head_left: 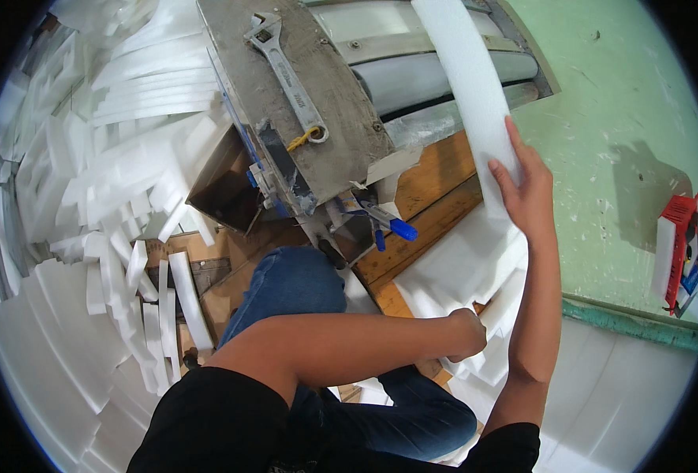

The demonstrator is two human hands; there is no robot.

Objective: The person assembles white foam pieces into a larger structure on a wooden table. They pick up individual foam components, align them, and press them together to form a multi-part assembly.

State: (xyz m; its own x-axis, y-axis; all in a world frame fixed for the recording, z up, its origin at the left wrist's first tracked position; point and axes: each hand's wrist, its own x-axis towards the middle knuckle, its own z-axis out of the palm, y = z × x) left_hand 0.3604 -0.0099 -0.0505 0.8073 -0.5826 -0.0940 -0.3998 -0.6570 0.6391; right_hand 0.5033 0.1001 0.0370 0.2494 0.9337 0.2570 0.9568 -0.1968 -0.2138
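A long white foam strip (471, 75) slants from the upper middle, over the metal rollers, down to my right hand (532, 189). The thumb lies on its face and the fingers go round its right edge. My left arm crosses over my lap. At its end my left hand (467, 335) is closed beside a heap of white foam pieces (459, 268). What its fingers hold, if anything, is hidden. An adjustable wrench (290, 79) with a yellow tie lies on the grey metal plate (341, 134). A clamp with blue tips (392, 223) is at the plate's near edge.
Many white foam offcuts (120, 181) are piled at the left, beside an open cardboard box (227, 181). A green tabletop (601, 102) spans the right, with a red object (676, 244) at its far right. Wooden boards (436, 197) run below the rollers.
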